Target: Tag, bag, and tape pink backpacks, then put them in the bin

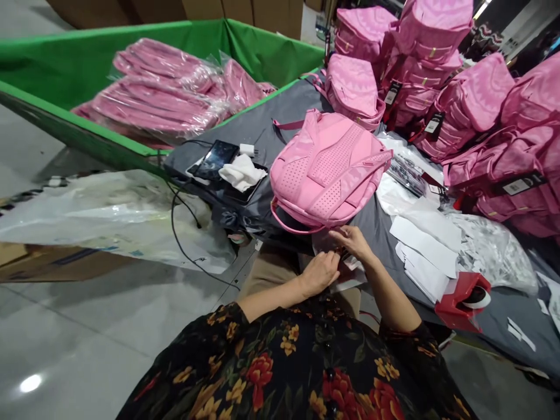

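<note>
My left hand (321, 272) is closed, its fingertips meeting those of my right hand (352, 241) over my lap, at the table's front edge. My right hand is bent with fingers pinched together. Between them is something small and dark, too hidden to name. A sheet or bag of clear plastic (349, 281) shows under and around both hands. Just beyond them a pink backpack (330, 169) lies on the table, its padded back panel and shoulder straps facing up, with its lower edge close to my right fingers.
Pink backpacks (470, 96) with black tags crowd the right side. White papers (431, 236) and a red tape dispenser (459, 303) lie right of my hands. Left stand a phone (216, 158), a white cloth (242, 172) and a green bin (280, 58) of bagged pink goods. A black cable (174, 219) hangs down.
</note>
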`<state>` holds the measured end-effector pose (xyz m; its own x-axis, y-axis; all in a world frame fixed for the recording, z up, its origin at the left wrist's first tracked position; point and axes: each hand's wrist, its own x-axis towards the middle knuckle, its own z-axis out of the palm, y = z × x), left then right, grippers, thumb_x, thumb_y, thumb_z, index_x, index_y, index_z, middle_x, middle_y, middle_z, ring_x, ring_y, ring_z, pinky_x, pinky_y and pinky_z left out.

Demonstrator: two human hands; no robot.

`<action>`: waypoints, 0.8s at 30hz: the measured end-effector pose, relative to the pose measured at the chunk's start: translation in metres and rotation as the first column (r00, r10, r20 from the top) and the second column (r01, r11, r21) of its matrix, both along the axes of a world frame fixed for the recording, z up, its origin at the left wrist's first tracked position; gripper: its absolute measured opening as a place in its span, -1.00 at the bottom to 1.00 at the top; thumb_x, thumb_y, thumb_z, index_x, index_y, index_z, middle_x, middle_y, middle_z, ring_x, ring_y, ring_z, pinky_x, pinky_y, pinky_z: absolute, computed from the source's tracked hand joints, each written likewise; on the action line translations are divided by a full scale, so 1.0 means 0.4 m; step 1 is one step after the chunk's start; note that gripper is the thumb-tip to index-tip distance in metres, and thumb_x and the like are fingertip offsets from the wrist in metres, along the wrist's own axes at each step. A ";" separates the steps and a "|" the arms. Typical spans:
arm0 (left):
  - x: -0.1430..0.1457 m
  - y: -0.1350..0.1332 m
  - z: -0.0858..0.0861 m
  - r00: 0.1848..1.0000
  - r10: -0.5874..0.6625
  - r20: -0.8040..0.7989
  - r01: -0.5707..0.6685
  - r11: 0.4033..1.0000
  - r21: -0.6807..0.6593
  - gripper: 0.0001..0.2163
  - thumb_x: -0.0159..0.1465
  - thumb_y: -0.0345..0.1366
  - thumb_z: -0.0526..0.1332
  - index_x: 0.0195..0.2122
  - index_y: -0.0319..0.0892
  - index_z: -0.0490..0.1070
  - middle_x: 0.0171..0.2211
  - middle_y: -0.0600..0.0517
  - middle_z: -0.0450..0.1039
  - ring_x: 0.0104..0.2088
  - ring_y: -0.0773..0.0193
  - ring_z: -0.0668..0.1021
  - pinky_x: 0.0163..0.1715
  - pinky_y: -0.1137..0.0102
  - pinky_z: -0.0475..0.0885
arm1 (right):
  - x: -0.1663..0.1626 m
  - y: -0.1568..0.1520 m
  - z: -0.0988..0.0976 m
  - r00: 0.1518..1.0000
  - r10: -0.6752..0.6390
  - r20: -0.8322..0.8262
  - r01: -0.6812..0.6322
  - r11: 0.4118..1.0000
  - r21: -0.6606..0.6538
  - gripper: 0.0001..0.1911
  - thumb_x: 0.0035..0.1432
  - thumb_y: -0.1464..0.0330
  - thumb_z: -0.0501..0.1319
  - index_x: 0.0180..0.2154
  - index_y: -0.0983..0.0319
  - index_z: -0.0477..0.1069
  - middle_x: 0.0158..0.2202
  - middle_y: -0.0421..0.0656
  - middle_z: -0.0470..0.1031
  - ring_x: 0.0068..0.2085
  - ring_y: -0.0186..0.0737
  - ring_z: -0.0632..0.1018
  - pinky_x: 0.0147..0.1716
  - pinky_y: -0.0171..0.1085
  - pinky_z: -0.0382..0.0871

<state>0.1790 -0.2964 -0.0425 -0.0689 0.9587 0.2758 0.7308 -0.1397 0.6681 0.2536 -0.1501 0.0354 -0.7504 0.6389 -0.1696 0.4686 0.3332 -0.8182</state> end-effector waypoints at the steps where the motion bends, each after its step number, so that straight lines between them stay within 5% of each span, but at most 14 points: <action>1: 0.003 -0.008 -0.003 0.999 0.012 0.030 -0.013 1.000 0.024 -0.73 0.32 -0.25 0.31 0.00 -0.22 0.43 -0.16 -0.16 0.51 -0.12 0.01 0.59 -0.05 0.19 0.47 | 0.001 -0.012 -0.002 1.000 -0.023 0.001 0.023 1.000 0.017 -0.46 0.03 -0.13 0.28 -0.49 0.21 0.29 -0.53 -0.26 0.23 -0.46 -0.35 0.22 -0.47 -0.33 0.10; 3: -0.003 -0.029 -0.006 0.978 0.092 0.188 -0.107 0.992 0.071 -0.77 0.34 -0.19 0.29 -0.04 -0.17 0.45 -0.18 -0.11 0.52 -0.14 0.07 0.59 -0.04 0.21 0.47 | 0.000 -0.028 -0.005 0.999 -0.050 0.010 0.049 0.997 0.063 -0.58 0.01 -0.01 0.29 -0.46 0.21 0.32 -0.52 -0.26 0.27 -0.46 -0.35 0.24 -0.46 -0.34 0.11; 5: -0.022 -0.044 -0.006 0.864 0.263 0.430 -0.312 0.949 0.047 -0.79 0.35 -0.13 0.28 -0.11 -0.14 0.47 -0.18 -0.07 0.52 -0.16 0.15 0.59 -0.06 0.24 0.48 | -0.004 -0.030 -0.006 0.998 -0.048 0.031 0.045 0.995 0.093 -0.66 0.01 0.06 0.23 -0.48 0.21 0.31 -0.53 -0.26 0.25 -0.46 -0.35 0.23 -0.47 -0.34 0.10; 8: -0.053 -0.029 -0.001 0.442 0.414 0.796 -0.495 0.852 -0.168 -0.65 0.22 -0.02 0.38 -0.14 -0.17 0.47 -0.15 -0.09 0.55 -0.15 0.17 0.60 -0.05 0.25 0.50 | -0.011 -0.016 0.004 0.997 0.001 0.082 -0.010 0.994 0.109 -0.70 0.01 0.10 0.19 -0.49 0.21 0.32 -0.54 -0.26 0.23 -0.47 -0.35 0.22 -0.48 -0.34 0.06; 11: -0.061 0.028 0.012 0.014 0.272 0.962 -0.331 0.909 -0.253 -0.53 0.10 0.02 0.45 -0.11 -0.23 0.51 -0.17 -0.12 0.62 -0.11 0.13 0.64 0.02 0.21 0.50 | -0.017 -0.003 0.022 0.991 0.053 0.120 -0.067 0.991 0.116 -0.70 0.02 0.11 0.18 -0.47 0.22 0.35 -0.53 -0.27 0.22 -0.47 -0.36 0.22 -0.47 -0.34 0.06; 13: -0.058 0.068 0.020 -0.166 0.250 0.954 -0.293 0.911 -0.290 -0.57 0.01 -0.07 0.49 -0.19 -0.26 0.55 -0.24 -0.11 0.63 -0.17 0.14 0.65 -0.01 0.22 0.50 | -0.018 0.003 0.032 0.988 0.068 0.139 -0.086 0.988 0.126 -0.69 0.03 0.10 0.20 -0.45 0.23 0.37 -0.53 -0.27 0.22 -0.46 -0.36 0.22 -0.45 -0.34 0.07; 16: -0.053 0.102 0.018 -0.311 0.342 0.887 -0.329 0.836 -0.438 -0.72 -0.09 -0.29 0.49 -0.36 -0.26 0.54 -0.37 -0.05 0.62 -0.32 0.21 0.63 -0.15 0.28 0.52 | -0.006 0.016 0.035 0.983 0.118 0.140 -0.131 0.988 0.085 -0.57 0.12 -0.02 0.20 -0.45 0.23 0.36 -0.52 -0.26 0.24 -0.46 -0.34 0.25 -0.44 -0.34 0.10; 19: -0.052 0.108 0.007 -0.366 0.392 0.844 -0.327 0.795 -0.511 -0.81 -0.10 -0.43 0.42 -0.42 -0.27 0.52 -0.45 0.00 0.59 -0.44 0.28 0.59 -0.30 0.36 0.50 | 0.019 0.034 0.021 0.983 0.166 0.074 -0.173 0.980 0.096 -0.42 0.26 -0.12 0.06 -0.48 0.23 0.38 -0.52 -0.22 0.29 -0.47 -0.31 0.31 -0.43 -0.32 0.17; 21: -0.052 0.112 0.005 -0.403 0.411 0.818 -0.319 0.774 -0.546 -0.84 -0.10 -0.49 0.38 -0.46 -0.27 0.51 -0.51 0.03 0.55 -0.52 0.34 0.54 -0.41 0.42 0.45 | 0.034 0.039 0.011 0.993 0.112 0.033 -0.117 0.955 0.272 -0.42 0.33 -0.07 0.03 -0.46 0.23 0.45 -0.51 -0.19 0.35 -0.46 -0.28 0.36 -0.41 -0.31 0.20; 24: -0.054 0.135 0.022 -0.469 0.408 0.783 -0.310 0.754 -0.579 -0.86 -0.08 -0.55 0.35 -0.49 -0.25 0.48 -0.54 0.05 0.52 -0.57 0.36 0.51 -0.47 0.44 0.44 | 0.038 0.020 0.014 1.000 0.002 0.017 -0.012 0.795 0.606 -0.57 0.40 0.11 0.10 -0.35 0.21 0.56 -0.44 -0.14 0.46 -0.42 -0.28 0.42 -0.40 -0.32 0.19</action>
